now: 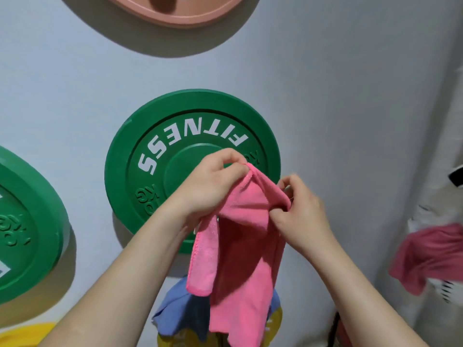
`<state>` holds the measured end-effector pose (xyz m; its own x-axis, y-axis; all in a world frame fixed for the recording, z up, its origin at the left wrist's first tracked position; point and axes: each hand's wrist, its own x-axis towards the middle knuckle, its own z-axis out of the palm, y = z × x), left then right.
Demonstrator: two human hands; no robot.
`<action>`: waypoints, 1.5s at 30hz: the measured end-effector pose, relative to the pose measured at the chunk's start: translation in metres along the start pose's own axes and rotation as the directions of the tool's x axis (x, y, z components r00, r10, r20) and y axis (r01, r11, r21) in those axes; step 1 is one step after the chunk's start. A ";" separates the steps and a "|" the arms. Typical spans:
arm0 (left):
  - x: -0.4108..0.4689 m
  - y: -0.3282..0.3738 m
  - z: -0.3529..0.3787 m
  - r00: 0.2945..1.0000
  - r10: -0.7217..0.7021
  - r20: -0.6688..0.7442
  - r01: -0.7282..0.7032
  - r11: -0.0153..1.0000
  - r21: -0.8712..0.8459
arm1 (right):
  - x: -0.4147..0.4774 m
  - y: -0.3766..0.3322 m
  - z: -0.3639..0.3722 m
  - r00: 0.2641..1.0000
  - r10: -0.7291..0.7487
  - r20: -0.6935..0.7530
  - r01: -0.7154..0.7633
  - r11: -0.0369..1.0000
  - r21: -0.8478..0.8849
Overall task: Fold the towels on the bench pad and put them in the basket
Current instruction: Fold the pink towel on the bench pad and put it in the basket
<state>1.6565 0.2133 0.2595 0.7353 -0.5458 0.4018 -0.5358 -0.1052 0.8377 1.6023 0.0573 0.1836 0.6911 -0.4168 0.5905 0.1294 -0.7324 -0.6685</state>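
Pale grey wall fills the background, and round weight plates lie flat against it. Nearest, at 6 o'clock, a blue towel [180, 314] lies crumpled, partly over something yellow-green, and the hanging cloth covers part of it. Above it the pink towel [240, 259] is held in the air at the centre. Its long axis runs from 12 to 6 o'clock, the free end points down to 6, and one narrow flap hangs along its 9 o'clock side. The left grip [210, 186] pinches the top corner between thumb and fingers. The right grip [303, 209], just beside it toward 4 o'clock, pinches the same upper edge, so this edge slopes down toward 4 o'clock. At 3 o'clock a darker pink towel [431, 256] lies on white cloth. Farther, behind both grips, is a green plate [155, 156] with the word FITNESS. A second green plate [25, 221] is at 9 o'clock, and a salmon plate [180, 13] at 12.
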 end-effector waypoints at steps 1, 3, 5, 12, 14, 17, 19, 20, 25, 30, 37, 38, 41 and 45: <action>-0.005 0.003 0.005 1.000 -0.018 0.007 0.019 0.998 -0.055 | -0.005 0.003 -0.013 1.000 -0.027 -0.002 0.027 0.995 -0.101; -0.016 0.011 0.019 0.998 -0.045 0.036 0.049 0.993 -0.106 | -0.018 0.008 -0.039 0.999 -0.039 0.011 0.040 0.980 -0.197; -0.030 0.018 0.038 0.996 -0.049 0.078 0.057 0.993 -0.103 | -0.034 0.015 -0.066 0.999 -0.025 0.037 0.033 0.969 -0.243; -0.097 0.043 0.119 0.969 -0.062 0.240 0.146 0.925 -0.350 | -0.119 0.043 -0.168 0.984 0.119 0.133 -0.044 0.885 -0.464; -0.121 0.051 0.147 0.952 -0.034 0.306 0.188 0.852 -0.489 | -0.156 0.054 -0.197 0.965 0.187 0.182 -0.074 0.864 -0.497; -0.163 0.068 0.188 0.934 -0.036 0.356 0.267 0.731 -0.628 | -0.217 0.075 -0.246 0.935 0.281 0.218 -0.108 0.808 -0.580; -0.189 0.079 0.217 0.933 -0.033 0.357 0.274 0.707 -0.651 | -0.258 0.087 -0.282 0.912 0.362 0.191 -0.203 0.805 -0.557; -0.201 0.082 0.230 0.940 -0.030 0.340 0.260 0.708 -0.656 | -0.278 0.093 -0.299 0.897 0.409 0.171 -0.283 0.825 -0.489; -0.230 0.071 0.301 0.799 0.089 0.595 0.365 0.714 -0.597 | -0.362 0.095 -0.384 0.796 0.595 0.111 -0.603 0.794 0.071; -0.253 0.059 0.404 0.784 -0.084 0.616 0.454 0.754 -0.475 | -0.435 0.088 -0.461 0.762 0.642 0.089 -0.635 0.767 -0.094; -0.291 0.077 0.543 0.676 -0.116 0.728 0.467 0.831 -0.301 | -0.525 0.129 -0.541 0.655 0.646 -0.392 -0.679 0.276 -0.680; -0.296 0.081 0.559 0.619 -0.109 0.778 0.482 0.835 -0.267 | -0.536 0.137 -0.553 0.634 0.635 -0.442 -0.706 0.242 -0.666; -0.307 0.080 0.604 0.395 -0.046 0.917 0.459 0.875 -0.154 | -0.564 0.167 -0.592 0.568 0.618 -0.543 -0.795 0.240 -0.558; -0.316 0.071 0.668 0.255 -0.092 0.962 0.417 0.908 -0.024 | -0.580 0.223 -0.654 0.346 0.757 -0.555 -0.935 0.325 -0.139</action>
<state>1.1087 -0.1774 -0.0551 -0.1622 -0.9297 -0.3308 -0.1702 -0.3038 0.9374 0.7654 -0.2164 -0.0124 -0.0576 -0.9970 -0.0512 -0.7034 0.0769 -0.7067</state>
